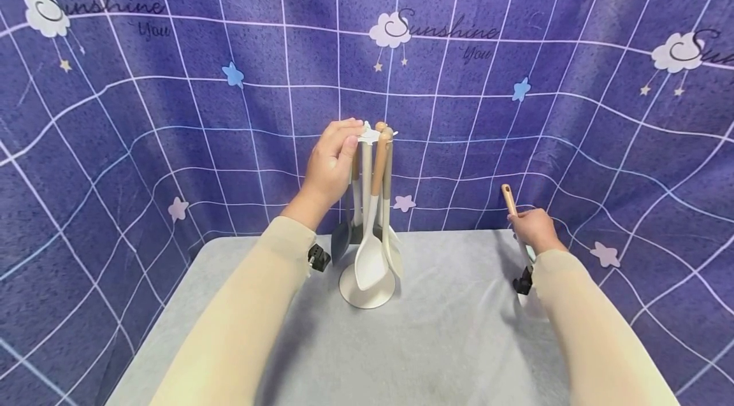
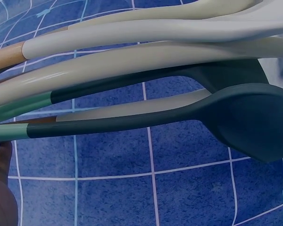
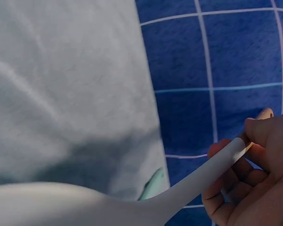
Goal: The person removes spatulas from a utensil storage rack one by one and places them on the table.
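Note:
A white utensil stand (image 1: pixel 351 291) with a round base holds several hanging kitchen tools. My left hand (image 1: pixel 328 160) grips the stand's white top, thumb on the near side; the exact contact is partly hidden. Below that hand hangs a dark spoon-shaped utensil (image 2: pixel 254 122) with a green handle. A white spoon (image 1: pixel 371 262) with a wooden handle hangs in front. Off to the right, my right hand (image 1: pixel 536 229) holds a white utensil (image 3: pixel 193 183) by its wooden handle (image 1: pixel 508 199), head downward. Its broad head is mostly hidden by the sleeve in the head view.
The grey table (image 1: pixel 447 329) ends at the back against a purple-blue grid-patterned curtain (image 1: pixel 447 113). A pale green object (image 3: pixel 153 185), partly covered by the white utensil, lies near the table's edge. Each wrist carries a small black camera (image 1: pixel 318 257).

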Motion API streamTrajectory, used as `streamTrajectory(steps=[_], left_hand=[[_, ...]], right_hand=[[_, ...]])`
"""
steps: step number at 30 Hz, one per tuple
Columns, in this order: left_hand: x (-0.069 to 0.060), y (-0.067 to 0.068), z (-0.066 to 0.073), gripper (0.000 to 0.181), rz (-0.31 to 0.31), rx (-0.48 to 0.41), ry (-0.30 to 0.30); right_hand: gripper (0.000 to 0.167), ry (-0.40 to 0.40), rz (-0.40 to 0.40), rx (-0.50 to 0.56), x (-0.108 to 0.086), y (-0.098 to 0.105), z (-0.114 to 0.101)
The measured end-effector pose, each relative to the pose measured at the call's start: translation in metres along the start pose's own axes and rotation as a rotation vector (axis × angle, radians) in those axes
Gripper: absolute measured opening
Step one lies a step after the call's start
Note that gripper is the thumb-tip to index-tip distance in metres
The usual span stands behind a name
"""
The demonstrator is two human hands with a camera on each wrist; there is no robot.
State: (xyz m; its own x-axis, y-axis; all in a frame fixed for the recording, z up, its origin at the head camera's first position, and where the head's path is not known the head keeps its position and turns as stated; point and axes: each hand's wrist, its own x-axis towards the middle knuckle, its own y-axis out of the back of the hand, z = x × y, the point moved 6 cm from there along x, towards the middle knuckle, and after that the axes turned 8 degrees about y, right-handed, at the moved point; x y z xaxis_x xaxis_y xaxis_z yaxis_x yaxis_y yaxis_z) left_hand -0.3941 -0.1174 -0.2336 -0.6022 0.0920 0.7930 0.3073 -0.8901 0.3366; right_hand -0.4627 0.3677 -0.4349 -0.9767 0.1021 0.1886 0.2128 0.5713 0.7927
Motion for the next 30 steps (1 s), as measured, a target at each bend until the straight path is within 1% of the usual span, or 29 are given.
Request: streamTrajectory(steps=[7, 10, 15, 19, 21, 25, 30], left_hand=[[0.0, 0.0, -0.001, 0.034, 0.002, -0.006, 0.002], [0.0, 0.0, -0.002, 0.033, -0.001, -0.009, 0.003], [0.0, -0.001, -0.002, 0.033, -0.005, -0.007, 0.011], [0.0, -0.001, -0.001, 0.033, -0.006, -0.013, 0.004], [0.0, -0.002, -0.001, 0.034, -0.007, -0.015, 0.002], [0.0, -0.002, -0.002, 0.034, -0.009, -0.013, 0.005], [0.0, -0.002, -0.001, 0.034, -0.006, -0.008, 0.005]], right_hand=[[0.043, -0.108, -0.084, 0.049, -0.006, -0.018, 0.02], [0.041, -0.122, -0.127, 0.028, -0.007, -0.023, 0.025], [0.038, -0.116, -0.202, -0.01, -0.01, -0.031, 0.03], [0.035, -0.117, -0.261, -0.033, -0.013, -0.036, 0.033], [0.033, -0.102, -0.288, -0.046, -0.014, -0.039, 0.034], [0.026, -0.081, -0.319, -0.039, -0.017, -0.044, 0.035], [0.025, -0.083, -0.333, -0.024, -0.019, -0.05, 0.039]])
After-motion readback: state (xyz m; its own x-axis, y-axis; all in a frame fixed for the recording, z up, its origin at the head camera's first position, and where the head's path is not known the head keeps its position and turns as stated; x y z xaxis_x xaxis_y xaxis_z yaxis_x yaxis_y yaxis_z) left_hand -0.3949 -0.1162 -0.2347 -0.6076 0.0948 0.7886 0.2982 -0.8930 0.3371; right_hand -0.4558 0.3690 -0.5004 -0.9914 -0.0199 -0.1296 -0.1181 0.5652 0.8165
